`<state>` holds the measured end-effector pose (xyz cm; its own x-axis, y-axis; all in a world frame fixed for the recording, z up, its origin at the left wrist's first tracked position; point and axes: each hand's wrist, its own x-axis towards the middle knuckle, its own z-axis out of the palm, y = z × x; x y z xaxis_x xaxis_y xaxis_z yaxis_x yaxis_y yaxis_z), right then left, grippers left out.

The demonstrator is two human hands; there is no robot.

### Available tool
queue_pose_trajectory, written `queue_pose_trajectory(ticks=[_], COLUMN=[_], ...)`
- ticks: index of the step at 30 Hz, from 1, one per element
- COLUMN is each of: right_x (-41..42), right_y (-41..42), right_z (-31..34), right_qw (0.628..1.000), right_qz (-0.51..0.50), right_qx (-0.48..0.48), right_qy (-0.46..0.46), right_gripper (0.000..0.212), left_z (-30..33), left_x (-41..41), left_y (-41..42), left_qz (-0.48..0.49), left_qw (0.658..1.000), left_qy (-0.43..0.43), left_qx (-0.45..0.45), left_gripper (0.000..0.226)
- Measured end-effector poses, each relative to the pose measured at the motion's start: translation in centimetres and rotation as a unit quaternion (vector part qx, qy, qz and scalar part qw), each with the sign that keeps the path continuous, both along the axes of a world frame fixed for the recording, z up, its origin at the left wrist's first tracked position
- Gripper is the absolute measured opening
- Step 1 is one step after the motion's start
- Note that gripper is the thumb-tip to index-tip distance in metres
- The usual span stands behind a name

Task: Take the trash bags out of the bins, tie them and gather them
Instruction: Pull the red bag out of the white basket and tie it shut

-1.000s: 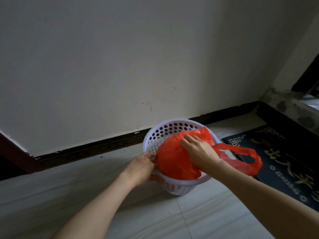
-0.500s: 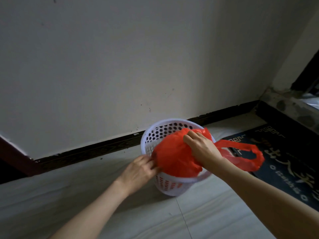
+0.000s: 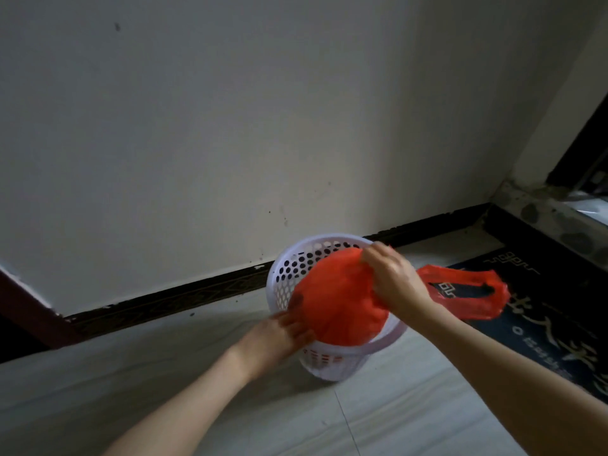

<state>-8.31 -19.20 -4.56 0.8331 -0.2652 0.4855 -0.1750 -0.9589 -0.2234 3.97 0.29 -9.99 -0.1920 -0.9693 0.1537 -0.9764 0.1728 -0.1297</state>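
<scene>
A plain pale wall (image 3: 263, 110) with small dark specks meets a dark skirting board (image 3: 171, 296). The floor (image 3: 378, 419) is pale tile. At right lie a dark mat (image 3: 559, 340) with light characters and a stone threshold (image 3: 543, 212). Light is dim.

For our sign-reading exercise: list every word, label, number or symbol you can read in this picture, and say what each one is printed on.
Dark doormat: pale characters and a knot-like ornament, cut off by the red bag and the frame edge; too dim and skewed to read.
White basket: no label visible.
Red bag: no print visible.
Wall: only specks, no writing.
</scene>
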Motion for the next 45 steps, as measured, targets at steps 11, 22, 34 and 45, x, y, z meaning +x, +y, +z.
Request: queue_pose_trajectory(ticks=[11,22,34,45], right_x=[-1.1,-5.5,-4.6,-3.9], right_y=[2.8,0.7,-4.6,-4.0], right_z=[-1.1,-4.5,-1.2,-0.2], right_qw=[0.999,0.998,0.978,0.962], right_qz=[0.044,0.001,-0.116,-0.158], right_qx=[0.008,0.035,0.045,0.221], right_qy=[0.024,0.051,0.168,-0.018], right_gripper=[0.023,0.003,0.017,0.035], left_z=[-0.9,-0.3,1.3,-0.2], left_x=[0.4,1.2,-0.5,0.9], left_y=[1.9,3.6,-1.0,-7.4], left_qz=[0.043,0.300,0.507,0.520], left_qw=[0.998,0.943,0.844,0.787], left_qy=[0.050,0.127,0.168,0.327], left_qx=[0.010,-0.066,0.049,0.058], left_gripper=[0.029,0.045,0.037,0.056])
